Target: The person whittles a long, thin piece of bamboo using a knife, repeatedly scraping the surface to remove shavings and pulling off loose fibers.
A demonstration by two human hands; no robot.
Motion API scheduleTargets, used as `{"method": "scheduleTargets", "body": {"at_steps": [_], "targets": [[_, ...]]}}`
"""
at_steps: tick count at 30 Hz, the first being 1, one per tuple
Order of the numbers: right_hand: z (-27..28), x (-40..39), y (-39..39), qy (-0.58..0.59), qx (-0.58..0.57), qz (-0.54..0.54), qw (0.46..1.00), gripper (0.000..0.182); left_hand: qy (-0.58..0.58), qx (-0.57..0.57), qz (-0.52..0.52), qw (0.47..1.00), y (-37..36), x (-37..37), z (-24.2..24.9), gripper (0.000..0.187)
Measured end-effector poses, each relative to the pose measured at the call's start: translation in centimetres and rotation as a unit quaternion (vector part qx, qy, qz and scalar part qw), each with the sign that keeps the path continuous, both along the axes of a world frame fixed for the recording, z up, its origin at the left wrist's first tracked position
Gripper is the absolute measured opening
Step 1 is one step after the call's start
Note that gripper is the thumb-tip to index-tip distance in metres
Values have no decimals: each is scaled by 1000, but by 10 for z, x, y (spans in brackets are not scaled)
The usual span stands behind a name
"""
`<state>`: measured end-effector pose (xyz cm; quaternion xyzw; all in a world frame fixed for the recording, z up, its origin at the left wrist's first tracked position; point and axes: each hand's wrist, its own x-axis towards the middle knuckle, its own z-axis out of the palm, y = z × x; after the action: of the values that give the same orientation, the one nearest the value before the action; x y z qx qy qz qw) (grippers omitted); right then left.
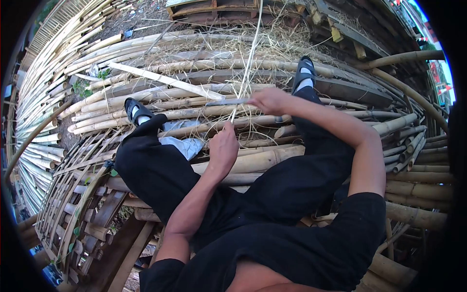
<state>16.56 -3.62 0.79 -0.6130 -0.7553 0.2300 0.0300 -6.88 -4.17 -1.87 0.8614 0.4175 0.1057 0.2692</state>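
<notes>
My left hand (224,148) is closed around the lower end of a thin pale bamboo strip (250,56), which runs up and away between my feet. Just above it, my right hand (270,101) grips a knife (227,102) by its handle. The blade points left and lies across the strip, a short way beyond my left fist. Curled shavings (253,129) hang and lie around the strip below the blade.
Bamboo poles (180,104) lie crosswise under my sandalled feet, littered with shavings. A flat split bamboo slat (165,80) rests on them. Wooden pallets (214,9) stand ahead, more poles (36,104) are stacked at left, and a woven bamboo panel (80,209) is beside my left leg.
</notes>
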Motion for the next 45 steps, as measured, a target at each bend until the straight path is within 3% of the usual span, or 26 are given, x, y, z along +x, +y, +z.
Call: {"method": "scheduleTargets", "body": {"at_steps": [1,2,4,6,8,10,16,17,21,24,26,28,32,34,35,36,37,38,39,42,43,45], "targets": [[-7,15,9,-38,-38,-69,996,37,5,1,-2,1000,-1,-5,-2,12],[-44,54,16,4,142,-55,988,41,2,-6,-4,1000,-3,-7,-6,11],[-13,79,23,-70,24,-200,977,43,1,-7,-8,1000,-3,-11,-7,10],[-17,61,1,-13,100,-153,983,45,13,12,-7,1000,-4,-9,-3,8],[10,24,-9,4,-35,-116,993,46,-3,-1,-11,1000,-2,-4,-1,10],[5,11,-12,33,4,-42,999,47,0,6,-11,1000,1,-2,-1,13],[-21,19,-1,66,7,-123,990,51,12,27,-1,1000,3,-7,-2,11],[-19,12,-3,41,26,-63,997,50,13,23,3,1000,3,-8,-1,13],[-1,13,0,-33,7,-24,999,48,16,12,-3,1000,6,-12,4,12],[-6,7,4,0,47,-28,999,48,-2,38,1,999,17,-6,-2,11],[-8,19,11,-11,0,-37,999,49,4,37,4,999,14,-7,2,10],[-16,23,13,-30,37,-27,998,50,3,37,-1,999,19,-5,5,11],[-13,33,16,-35,1,-64,997,51,27,35,-4,999,15,-8,-3,9],[-10,38,18,-98,11,-32,995,47,25,39,-10,999,11,-7,-2,8],[-19,49,20,-58,27,-58,996,37,22,25,-17,999,10,-8,0,7],[-30,85,29,-92,63,-136,984,30,26,10,-27,999,6,-15,2,7],[-48,152,42,-196,33,-121,973,37,42,7,-30,999,-2,-26,2,7],[-51,191,36,-178,155,-149,960,31,56,7,-25,998,-11,-35,1,7],[-20,181,23,-142,138,-248,948,33,42,10,-28,999,-13,-38,1,7],[-17,145,-4,-40,126,-322,937,45,-38,-6,-22,999,-1,-18,15,14],[-31,147,-6,-24,147,-297,943,59,-45,-3,-28,999,2,-11,21,14],[-19,143,-7,6,105,-324,940,61,-71,-61,-13,996,6,-7,30,23]]}}
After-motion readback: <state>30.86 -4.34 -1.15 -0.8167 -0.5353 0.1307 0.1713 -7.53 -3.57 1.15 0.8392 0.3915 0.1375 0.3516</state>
